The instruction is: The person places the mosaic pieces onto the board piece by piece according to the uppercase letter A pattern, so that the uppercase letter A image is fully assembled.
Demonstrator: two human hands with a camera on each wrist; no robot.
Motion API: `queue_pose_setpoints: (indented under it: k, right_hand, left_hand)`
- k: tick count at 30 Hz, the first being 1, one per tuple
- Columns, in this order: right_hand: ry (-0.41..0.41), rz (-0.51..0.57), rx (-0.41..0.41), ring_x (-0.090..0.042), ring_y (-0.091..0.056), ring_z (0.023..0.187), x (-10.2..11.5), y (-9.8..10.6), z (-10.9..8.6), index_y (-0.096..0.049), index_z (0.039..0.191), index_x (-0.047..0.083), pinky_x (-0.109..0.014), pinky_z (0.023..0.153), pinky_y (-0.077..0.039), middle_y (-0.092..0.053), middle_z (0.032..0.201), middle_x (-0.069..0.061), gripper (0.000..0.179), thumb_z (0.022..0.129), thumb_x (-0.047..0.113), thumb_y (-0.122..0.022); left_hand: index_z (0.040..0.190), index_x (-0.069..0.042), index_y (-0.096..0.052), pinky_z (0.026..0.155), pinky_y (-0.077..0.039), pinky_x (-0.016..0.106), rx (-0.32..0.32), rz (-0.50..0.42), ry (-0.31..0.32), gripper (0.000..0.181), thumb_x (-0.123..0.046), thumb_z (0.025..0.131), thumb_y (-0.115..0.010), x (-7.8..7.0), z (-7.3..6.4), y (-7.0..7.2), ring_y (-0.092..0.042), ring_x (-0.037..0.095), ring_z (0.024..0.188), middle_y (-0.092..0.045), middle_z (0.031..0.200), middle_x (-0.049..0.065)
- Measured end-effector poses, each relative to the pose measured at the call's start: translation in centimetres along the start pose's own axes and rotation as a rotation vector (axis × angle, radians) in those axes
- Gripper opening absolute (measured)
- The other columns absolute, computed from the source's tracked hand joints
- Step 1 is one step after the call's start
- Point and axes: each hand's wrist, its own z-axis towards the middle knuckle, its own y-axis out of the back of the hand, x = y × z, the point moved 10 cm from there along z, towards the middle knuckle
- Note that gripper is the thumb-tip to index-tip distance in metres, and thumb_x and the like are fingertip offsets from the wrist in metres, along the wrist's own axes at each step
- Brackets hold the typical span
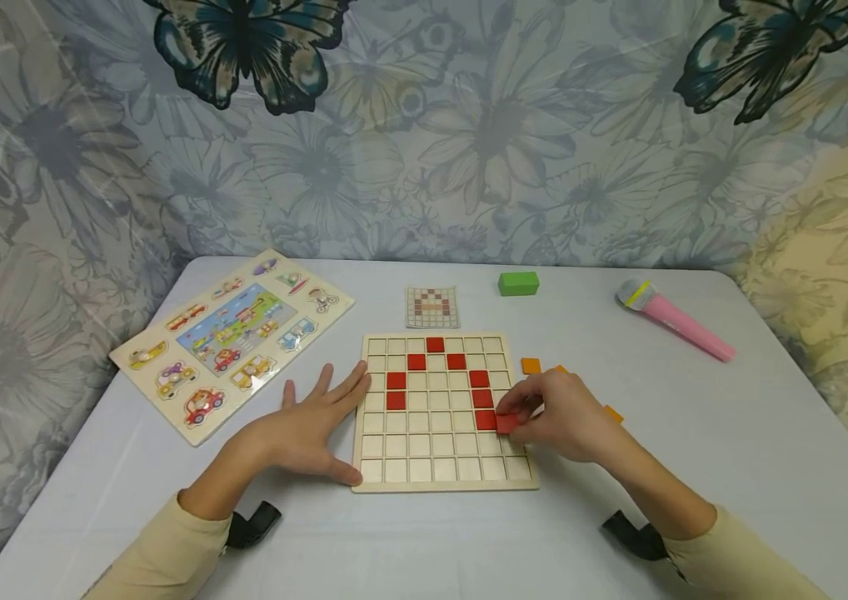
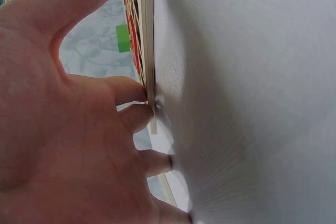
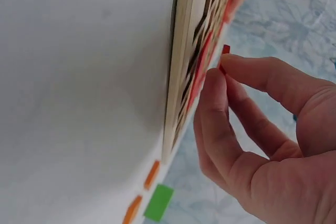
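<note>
While the left grip (image 1: 311,429), fingers spread, touches the grid board (image 1: 442,446) just right of it, likely to stop it sliding, the right grip (image 1: 562,414) pinches a red tile (image 1: 506,424) at its fingertips, likely for fine control.

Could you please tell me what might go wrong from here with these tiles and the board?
The red tile pinched in the right hand could slip or nudge the placed tile beside it on the board. That hand might also brush the nearby orange tiles. The board could shift if the left hand, touching its left edge, pushes.
</note>
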Motion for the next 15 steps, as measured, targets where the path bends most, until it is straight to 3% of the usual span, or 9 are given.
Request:
queue_pose_setpoints:
  k: [15]
  right_hand:
    - [-0.014,0.039,0.054,-0.013,-0.066,0.078,2.1,-1.8,2.2,-0.082,0.092,0.017,-0.030,0.072,-0.055,-0.073,0.083,0.005,0.023,0.075,0.001,-0.084]
  left_hand:
    - [0.169,-0.013,-0.012,0.107,0.007,0.089,0.007,-0.003,0.003,0.127,-0.054,0.075,-0.088,-0.1,-0.1,0.1,0.009,0.048,0.159,0.006,0.177,-0.001]
